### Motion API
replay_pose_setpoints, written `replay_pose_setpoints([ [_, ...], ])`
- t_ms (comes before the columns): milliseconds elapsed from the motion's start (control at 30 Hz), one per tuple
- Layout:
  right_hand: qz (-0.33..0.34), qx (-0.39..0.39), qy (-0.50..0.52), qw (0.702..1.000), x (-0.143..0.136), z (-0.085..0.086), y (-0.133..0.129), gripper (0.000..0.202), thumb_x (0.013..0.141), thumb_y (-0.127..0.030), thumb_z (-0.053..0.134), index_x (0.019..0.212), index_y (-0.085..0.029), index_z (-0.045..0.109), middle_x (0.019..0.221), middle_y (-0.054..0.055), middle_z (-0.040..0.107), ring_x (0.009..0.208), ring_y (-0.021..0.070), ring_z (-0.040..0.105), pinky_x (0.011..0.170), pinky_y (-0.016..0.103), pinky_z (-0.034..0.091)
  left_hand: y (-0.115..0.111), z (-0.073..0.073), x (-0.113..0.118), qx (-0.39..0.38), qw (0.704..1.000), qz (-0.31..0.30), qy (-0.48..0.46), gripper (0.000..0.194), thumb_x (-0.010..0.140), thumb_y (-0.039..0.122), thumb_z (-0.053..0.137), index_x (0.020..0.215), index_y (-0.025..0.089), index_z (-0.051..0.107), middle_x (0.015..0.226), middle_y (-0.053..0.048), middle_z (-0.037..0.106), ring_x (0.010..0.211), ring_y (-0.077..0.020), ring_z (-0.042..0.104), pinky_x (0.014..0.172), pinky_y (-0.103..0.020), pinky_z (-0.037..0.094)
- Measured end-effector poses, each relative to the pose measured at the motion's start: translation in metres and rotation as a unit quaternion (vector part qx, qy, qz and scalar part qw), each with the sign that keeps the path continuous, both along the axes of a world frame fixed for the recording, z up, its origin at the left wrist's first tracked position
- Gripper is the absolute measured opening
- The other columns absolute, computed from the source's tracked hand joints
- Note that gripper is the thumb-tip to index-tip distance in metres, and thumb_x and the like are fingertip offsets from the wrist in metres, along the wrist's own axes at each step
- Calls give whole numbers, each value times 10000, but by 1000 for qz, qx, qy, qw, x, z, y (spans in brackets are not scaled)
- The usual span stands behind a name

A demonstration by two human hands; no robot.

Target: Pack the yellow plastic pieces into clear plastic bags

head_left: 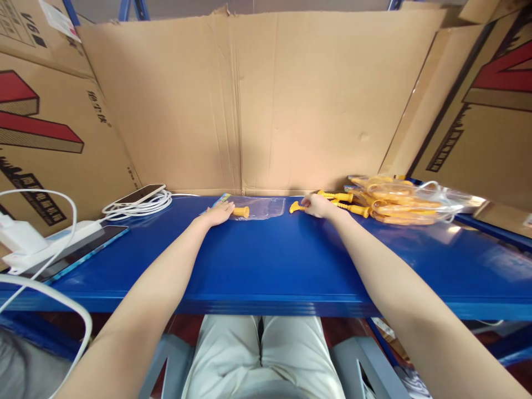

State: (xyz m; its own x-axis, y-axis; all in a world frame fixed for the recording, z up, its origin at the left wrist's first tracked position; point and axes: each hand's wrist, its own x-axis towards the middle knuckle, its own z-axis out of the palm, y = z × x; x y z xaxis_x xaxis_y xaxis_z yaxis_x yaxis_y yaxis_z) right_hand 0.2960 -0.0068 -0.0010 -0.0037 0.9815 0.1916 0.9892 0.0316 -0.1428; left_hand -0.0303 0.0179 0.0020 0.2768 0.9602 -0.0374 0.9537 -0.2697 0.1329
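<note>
My left hand (220, 213) lies flat with its fingers stretched out over one end of a clear plastic bag (268, 207). A yellow plastic piece (241, 211) with a flared round end sticks out from beneath these fingers; whether it is inside the bag or on top, I cannot tell. Just right of the bag, my right hand (316, 205) is closed around another yellow plastic piece (296, 206), whose curved end points left. Beside that hand lie yellow ridged rods (353, 209) with flared ends. The fingers hide the middle of the held piece.
Clear bags of yellow plastic parts (401, 202) are heaped at the right of the blue tabletop (270, 260). A phone (81, 252), a white power strip (54, 244) and a coiled white cable (139, 206) sit at left. Cardboard (311, 105) walls the back and both sides.
</note>
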Motion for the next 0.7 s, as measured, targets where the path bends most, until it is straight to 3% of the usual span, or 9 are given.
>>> replay_pose_setpoints([
  [100, -42, -18, -33, 998, -5, 13, -10, 355, 725, -255, 651, 1069, -164, 653, 1036, 108, 678, 986, 242, 626, 830, 319, 467, 1, -1, -2, 2, 1000, 14, -4, 615, 918, 455, 39, 1456, 241, 247, 1532, -17, 140, 1416, -237, 84, 1078, -562, 199],
  [267, -130, -118, -86, 981, -5, 27, -19, 371, 690, -196, 661, 1036, -63, 645, 948, 193, 673, 940, 293, 642, 772, 380, 488, 0, -1, -4, 15, 1000, 27, -1, 595, 921, 432, 68, 1455, 247, 255, 1527, -21, 153, 1413, -254, 87, 1065, -590, 212],
  [400, -122, -119, -63, 983, -5, 29, -20, 329, 729, -250, 633, 1011, -80, 651, 919, 162, 683, 890, 272, 653, 739, 345, 491, -5, 0, -4, 21, 999, 32, 5, 587, 919, 434, 52, 1463, 279, 210, 1532, 12, 113, 1415, -248, 65, 1065, -604, 198],
  [533, -90, -27, -9, 996, -9, 35, -23, 297, 761, -335, 619, 993, -154, 663, 951, 111, 688, 889, 228, 646, 707, 282, 476, -7, 1, -3, 17, 999, 31, 10, 591, 917, 434, 51, 1469, 272, 182, 1535, 7, 97, 1417, -237, 59, 1070, -601, 184],
  [700, -44, -6, 88, 995, -18, 42, -25, 266, 770, -356, 625, 954, -169, 672, 731, 49, 688, 615, 141, 632, 581, 217, 443, -4, -1, -4, 4, 999, 39, 7, 619, 911, 449, 36, 1478, 228, 148, 1540, -7, 21, 1420, -224, 24, 1085, -582, 145],
])
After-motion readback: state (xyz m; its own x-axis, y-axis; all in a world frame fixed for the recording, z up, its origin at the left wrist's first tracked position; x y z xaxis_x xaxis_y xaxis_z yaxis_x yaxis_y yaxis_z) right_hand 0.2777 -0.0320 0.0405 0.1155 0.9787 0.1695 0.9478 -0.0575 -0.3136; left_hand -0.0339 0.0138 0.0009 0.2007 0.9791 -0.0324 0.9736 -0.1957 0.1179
